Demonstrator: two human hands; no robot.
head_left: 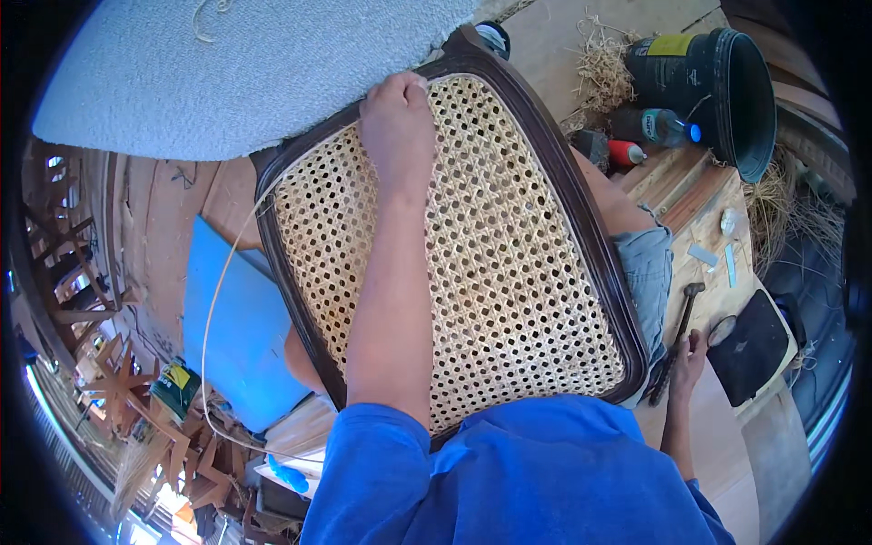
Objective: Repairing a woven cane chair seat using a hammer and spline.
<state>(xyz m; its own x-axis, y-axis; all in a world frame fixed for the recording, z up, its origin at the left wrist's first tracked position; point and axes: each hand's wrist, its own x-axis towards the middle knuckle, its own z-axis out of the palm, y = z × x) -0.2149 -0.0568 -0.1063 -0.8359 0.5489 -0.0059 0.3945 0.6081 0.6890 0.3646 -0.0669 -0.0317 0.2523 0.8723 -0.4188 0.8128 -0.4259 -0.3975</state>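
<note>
A dark wooden chair frame (610,259) with a woven cane panel (490,245) lies across my lap. My left hand (400,123) rests at the far edge of the panel, its fingers curled over the frame's far rail; the fingertips are hidden. From the frame's left side a thin pale cane strand (207,345) loops out and curves back towards my body. To the right, my right hand (690,361) is beside the handle of a hammer (688,307) on a wooden board, fingers extended and apart. No object shows in its fingers.
A pale blue cushion (227,82) borders the frame's far side. At the right stand a dark bucket (740,100) on its side, a clear bottle (668,127), a red bottle (625,153) and a black pad (749,350). A blue sheet (236,327) lies left.
</note>
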